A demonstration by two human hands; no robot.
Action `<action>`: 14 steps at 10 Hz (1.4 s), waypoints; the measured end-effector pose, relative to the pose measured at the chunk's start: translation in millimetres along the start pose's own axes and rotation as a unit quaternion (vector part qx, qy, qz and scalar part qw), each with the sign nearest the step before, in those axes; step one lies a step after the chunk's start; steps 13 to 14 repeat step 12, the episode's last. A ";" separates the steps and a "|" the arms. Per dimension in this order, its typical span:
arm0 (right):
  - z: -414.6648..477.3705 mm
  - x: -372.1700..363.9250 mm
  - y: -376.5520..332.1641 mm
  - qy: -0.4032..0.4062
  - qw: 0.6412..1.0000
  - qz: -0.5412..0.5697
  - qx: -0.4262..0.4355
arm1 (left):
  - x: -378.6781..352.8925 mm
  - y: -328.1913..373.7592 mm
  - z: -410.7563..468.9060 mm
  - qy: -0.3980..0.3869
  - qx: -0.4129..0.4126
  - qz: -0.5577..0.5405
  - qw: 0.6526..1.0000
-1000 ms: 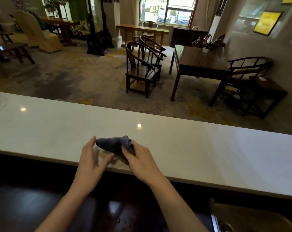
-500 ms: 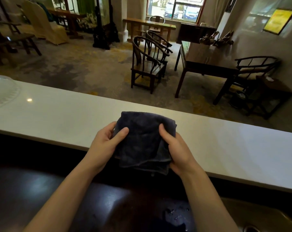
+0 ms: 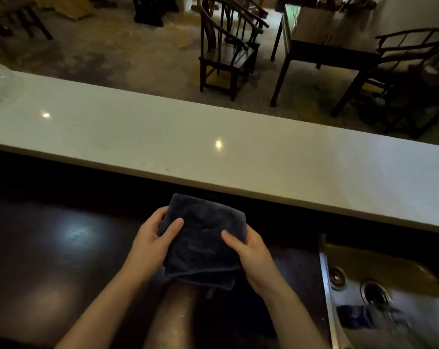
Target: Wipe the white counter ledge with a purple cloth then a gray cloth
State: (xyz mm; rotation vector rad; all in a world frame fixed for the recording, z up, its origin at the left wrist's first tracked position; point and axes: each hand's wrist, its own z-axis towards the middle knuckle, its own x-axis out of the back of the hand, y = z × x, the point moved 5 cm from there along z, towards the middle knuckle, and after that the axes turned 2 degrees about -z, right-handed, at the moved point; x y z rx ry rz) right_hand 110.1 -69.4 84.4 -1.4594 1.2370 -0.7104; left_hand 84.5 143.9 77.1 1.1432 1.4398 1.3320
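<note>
Cloth [image 3: 203, 238] folded, dark gray, held above dark lower counter [image 3: 62, 248], just short of white ledge [image 3: 238, 157], not touching it. Left hand [image 3: 150, 245] grip clamped on cloth's left edge, thumb on top. Right hand [image 3: 253, 255] grip clamped on right edge. Sink [image 3: 389, 298] at right.

Both bare forearms reaching forward from the bottom edge, converging toward the middle. Left hand [image 3: 151, 244] gripping one side of a folded dark cloth [image 3: 203, 244], thumb laid across the top, fingers curled underneath. Right hand [image 3: 253, 258] mirroring on the other side, thumb pressed on top, wrist slightly bent inward.
</note>
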 end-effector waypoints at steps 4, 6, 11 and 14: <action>0.1 17.5 136.7 0.054 0.927 -0.349 -0.124 | -2.4 -123.4 -38.7 -0.021 0.127 0.267 0.955; -2.4 13.2 138.3 0.066 0.899 -0.414 -0.128 | -1.9 -133.1 -40.7 -0.019 0.138 0.319 0.937; -16.8 14.0 109.8 0.022 0.876 -0.458 -0.150 | 0.3 -97.3 -39.2 -0.030 0.084 0.416 0.905; -21.5 11.8 91.5 0.030 0.871 -0.480 -0.099 | -7.6 -72.2 -29.6 -0.014 0.018 0.419 0.908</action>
